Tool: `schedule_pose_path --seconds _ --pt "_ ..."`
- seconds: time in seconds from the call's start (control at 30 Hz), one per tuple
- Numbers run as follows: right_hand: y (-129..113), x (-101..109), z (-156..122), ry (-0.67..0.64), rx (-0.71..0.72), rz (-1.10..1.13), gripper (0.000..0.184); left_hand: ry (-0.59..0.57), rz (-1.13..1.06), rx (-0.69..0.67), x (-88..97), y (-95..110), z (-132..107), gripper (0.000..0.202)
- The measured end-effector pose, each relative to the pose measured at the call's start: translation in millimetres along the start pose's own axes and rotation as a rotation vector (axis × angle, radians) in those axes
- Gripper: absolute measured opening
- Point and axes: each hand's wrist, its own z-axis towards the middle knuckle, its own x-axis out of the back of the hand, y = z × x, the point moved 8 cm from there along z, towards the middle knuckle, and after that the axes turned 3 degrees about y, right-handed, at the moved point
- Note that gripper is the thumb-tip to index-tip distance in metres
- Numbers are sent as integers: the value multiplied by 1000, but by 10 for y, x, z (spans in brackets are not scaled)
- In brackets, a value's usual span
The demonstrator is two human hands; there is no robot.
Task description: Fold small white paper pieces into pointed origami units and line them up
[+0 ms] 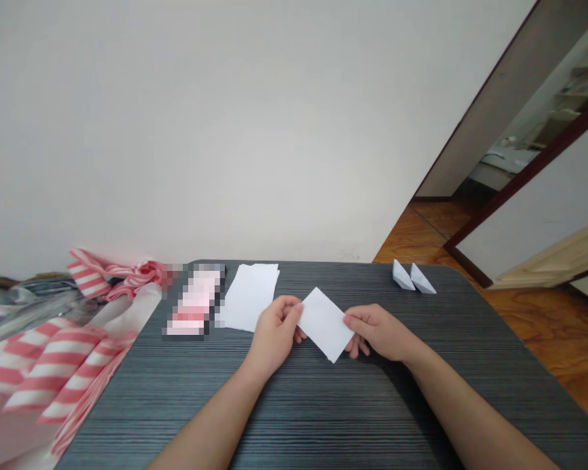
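A small white sheet of paper (325, 325), roughly rectangular and turned cornerwise, is held between my two hands above the dark table. My left hand (276, 336) pinches its left corner between thumb and fingers. At the opposite corner, my right hand (379, 331) has its thumb on top and fingers underneath. Whether the paper is folded into layers I cannot tell. Just beyond my left hand lies a stack of white paper (251, 294). Two folded white paper boats (402, 277) stand side by side at the far right of the table.
The dark wood-grain table (294, 418) stands against a pale wall (255, 130). A blurred-out pink and dark flat object (193, 303) lies at its left. Red-and-white striped fabric (73, 356) is heaped beside the table on the left. A wooden floor (558, 326) and a doorway show at right.
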Motion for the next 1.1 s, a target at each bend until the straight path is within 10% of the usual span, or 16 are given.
schedule_pose_path --seconds 0.23,0.63,1.1 --pt "14 -29 103 110 42 121 41 -177 -106 37 -169 8 -38 26" --pt "11 -171 33 -51 5 85 40 -63 102 -4 -42 39 -41 31" --pt "-125 -84 27 63 110 -78 30 -123 242 -67 -86 30 -82 27"
